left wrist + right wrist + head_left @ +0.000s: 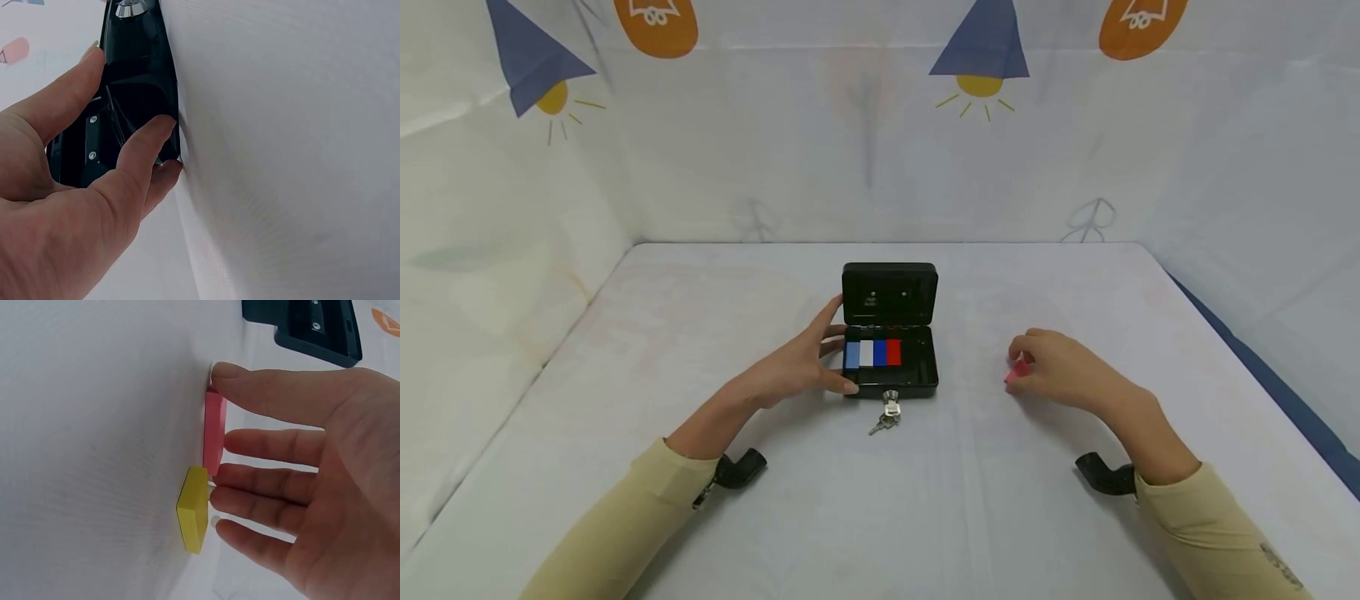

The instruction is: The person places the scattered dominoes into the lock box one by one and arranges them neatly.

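A small black cash box (917, 371) stands on the table with its lid (890, 293) raised. Several coloured blocks lie side by side inside: light blue, white, blue and a red block (893, 352). My left hand (801, 362) holds the box's left side, thumb at the front corner and a finger up by the lid. To the right of the box, my right hand (1067, 371) pinches a pink block (214, 428) between thumb and fingers, close to the tabletop. Beside that block, in the right wrist view, is a yellow block (194, 512), hidden behind the hand in the head view.
Keys (886, 417) hang from the lock at the front of the box. The white tabletop (880, 517) meets a white cloth wall (880, 167) printed with lamps at the back. Black wrist mounts (740, 468) sit under both forearms.
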`<state>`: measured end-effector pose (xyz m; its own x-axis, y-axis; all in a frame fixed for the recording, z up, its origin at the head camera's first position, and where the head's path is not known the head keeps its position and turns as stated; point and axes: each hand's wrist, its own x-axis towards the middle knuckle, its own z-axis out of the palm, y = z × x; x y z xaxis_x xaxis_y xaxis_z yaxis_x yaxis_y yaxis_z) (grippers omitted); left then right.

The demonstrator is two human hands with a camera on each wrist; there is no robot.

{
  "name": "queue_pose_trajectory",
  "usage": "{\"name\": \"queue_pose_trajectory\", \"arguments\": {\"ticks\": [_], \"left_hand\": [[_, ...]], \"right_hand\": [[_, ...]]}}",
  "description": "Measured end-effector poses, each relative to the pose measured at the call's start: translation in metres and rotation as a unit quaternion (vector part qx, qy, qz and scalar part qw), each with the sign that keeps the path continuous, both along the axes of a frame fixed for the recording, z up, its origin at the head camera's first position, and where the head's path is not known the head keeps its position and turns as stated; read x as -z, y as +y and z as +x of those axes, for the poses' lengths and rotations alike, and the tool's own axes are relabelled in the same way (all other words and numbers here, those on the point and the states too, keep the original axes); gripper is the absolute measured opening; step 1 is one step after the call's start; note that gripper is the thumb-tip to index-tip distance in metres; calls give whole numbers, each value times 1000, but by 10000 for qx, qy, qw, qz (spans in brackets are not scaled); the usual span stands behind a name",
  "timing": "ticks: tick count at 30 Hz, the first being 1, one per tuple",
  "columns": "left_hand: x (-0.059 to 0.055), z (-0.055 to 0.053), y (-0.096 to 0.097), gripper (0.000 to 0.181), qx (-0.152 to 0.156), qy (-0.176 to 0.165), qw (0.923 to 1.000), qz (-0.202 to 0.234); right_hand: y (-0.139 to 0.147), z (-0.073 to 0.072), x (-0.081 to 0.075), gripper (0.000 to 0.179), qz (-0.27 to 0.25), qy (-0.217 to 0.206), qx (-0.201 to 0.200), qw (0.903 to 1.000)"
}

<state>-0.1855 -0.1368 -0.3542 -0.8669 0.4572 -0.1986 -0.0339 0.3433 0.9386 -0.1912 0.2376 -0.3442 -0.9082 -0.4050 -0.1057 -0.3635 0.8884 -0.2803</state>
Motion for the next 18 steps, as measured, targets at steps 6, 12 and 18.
{"name": "queue_pose_trajectory", "arguments": {"ticks": [6,12,18], "left_hand": [[0,0,0,130,6,-37,10000,17],[1,0,-1,130,33,-41,10000,56],[2,0,-1,130,28,-51,10000,45]], "right_hand": [[1,0,1,24,-21,139,-70,9999],[1,0,2,17,-112,137,-98,9998],[1,0,2,15,-155,115,-145,9997]]}}
